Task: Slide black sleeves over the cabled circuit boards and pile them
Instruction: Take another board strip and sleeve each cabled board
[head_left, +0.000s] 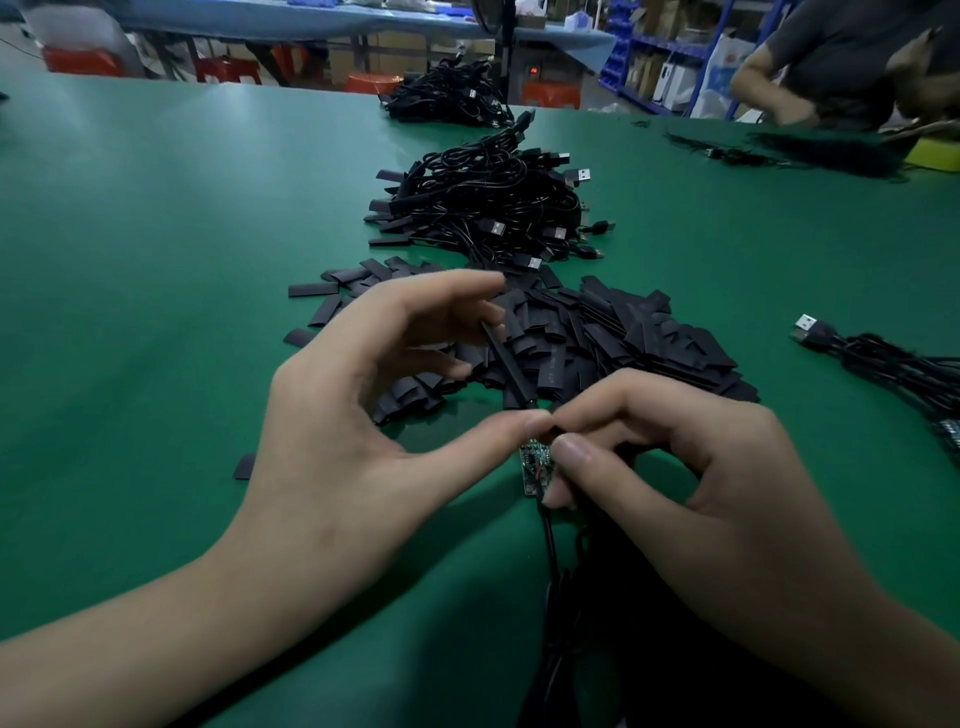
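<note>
Sleeve (506, 364) pinched in your L hand (363, 415), lower end at thumb tip. R hand (701, 493) thumb + index grip circuit board (534, 465) just below it, over green mat (156, 260); cable (550, 551) trails toward you. Loose sleeves heap (623, 338) behind; sleeved cables pile (483, 208) further back.

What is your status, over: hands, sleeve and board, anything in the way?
Left hand holds black sleeve. Right hand pinches circuit board, sleeve not yet on. Nothing between them.

place: assembly workshop | evidence: green work table (156, 234), cable piles (483, 208), likely parts-bin shelving (631, 57)
</note>
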